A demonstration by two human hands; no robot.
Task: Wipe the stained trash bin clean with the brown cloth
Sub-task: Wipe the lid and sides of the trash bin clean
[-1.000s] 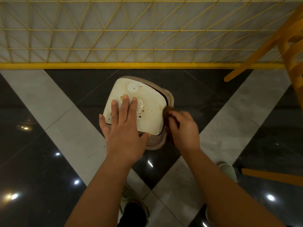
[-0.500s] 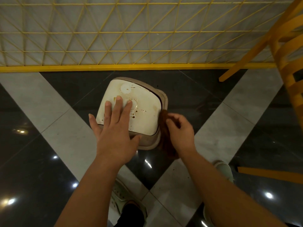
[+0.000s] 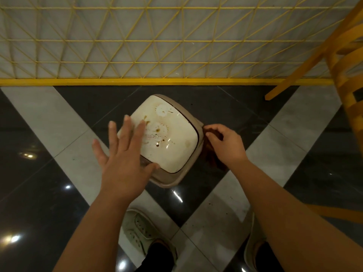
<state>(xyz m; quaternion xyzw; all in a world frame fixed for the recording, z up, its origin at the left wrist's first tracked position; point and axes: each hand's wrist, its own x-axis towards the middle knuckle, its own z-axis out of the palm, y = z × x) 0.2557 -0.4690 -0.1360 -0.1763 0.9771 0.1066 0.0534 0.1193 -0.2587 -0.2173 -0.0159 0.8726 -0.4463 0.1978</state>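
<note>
Now, seen from above, our left hand (image 3: 121, 160) has lifted off the trash bin (image 3: 167, 142) lid, fingers spread and straight, gripping nothing, hovering over the lid's near-left edge; half a sec ago it lay flat on it. Our right hand (image 3: 225, 148) stays curled round the brown cloth (image 3: 213, 160), pressed to the bin's right side, w/ cloth hanging down, partly hidden. Brown stains (image 3: 157, 132) still dot the lid. The bin stands on dark floor tile (image 3: 225, 110), near a yellow fence (image 3: 157, 81). Prob. the lid gets wiped next, since it's uncovered.
</note>
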